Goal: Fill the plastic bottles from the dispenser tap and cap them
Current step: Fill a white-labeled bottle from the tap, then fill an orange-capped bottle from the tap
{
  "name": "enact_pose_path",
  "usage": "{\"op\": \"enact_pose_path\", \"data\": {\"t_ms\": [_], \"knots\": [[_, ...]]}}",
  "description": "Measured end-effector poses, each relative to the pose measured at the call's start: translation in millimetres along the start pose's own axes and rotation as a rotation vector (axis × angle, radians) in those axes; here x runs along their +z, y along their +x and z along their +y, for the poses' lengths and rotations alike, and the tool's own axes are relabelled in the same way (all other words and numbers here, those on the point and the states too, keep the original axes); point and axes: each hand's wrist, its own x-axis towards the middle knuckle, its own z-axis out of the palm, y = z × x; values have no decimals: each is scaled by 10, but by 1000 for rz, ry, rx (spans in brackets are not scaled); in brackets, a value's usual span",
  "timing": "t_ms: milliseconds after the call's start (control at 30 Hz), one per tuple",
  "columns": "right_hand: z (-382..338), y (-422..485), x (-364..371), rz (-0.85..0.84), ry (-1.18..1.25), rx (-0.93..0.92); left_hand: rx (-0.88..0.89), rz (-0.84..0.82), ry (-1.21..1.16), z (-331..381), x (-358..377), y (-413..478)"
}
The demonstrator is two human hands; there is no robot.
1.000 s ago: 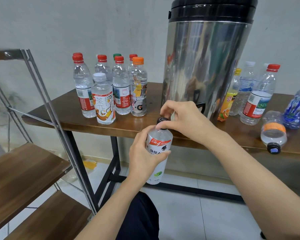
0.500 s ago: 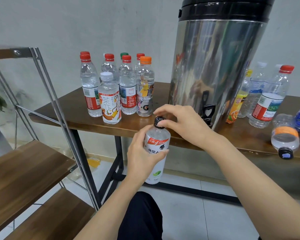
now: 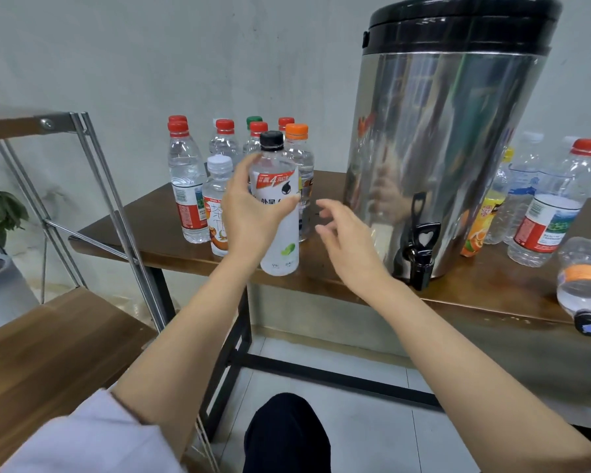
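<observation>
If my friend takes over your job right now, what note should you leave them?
Left hand grips the black-capped bottle, upright near the table front edge, beside the capped bottles on the left.
Right hand is open and holds nothing, between that bottle and the dispenser.
Done: this bottle looks filled and its cap is on; tightness can't be seen.
Left: set it with the left group, then probably take one of the bottles on the right, fill it at the tap and cap it. A tipped bottle lies at the far right.
</observation>
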Motion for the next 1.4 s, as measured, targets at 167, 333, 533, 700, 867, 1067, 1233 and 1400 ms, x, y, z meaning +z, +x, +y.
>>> {"op": "enact_pose_path", "data": {"t_ms": [167,333,533,700,867,1067,1233,1400], "knots": [[91,108,364,-165,-43,139,-19,29,114,-182,230,183],[195,218,560,-182,-15,230,-3,37,190,-290,328,180],[392,346,673,-173,57,326,200,125,377,-320,133,-35],[436,444,743,-180,60,368,-115,122,309,-868,-58,-201],[343,516,847,-182,7,370,-196,1,278,-1048,-9,-225],[188,367,692,-234,-55,312,-153,76,258,-943,-12,-336],[-64,-3,236,-192,-3,160,-36,97,130,-560,36,-554],[-249,-453,-394,-72,123,51,125,70,-28,44,241,-841]]}}
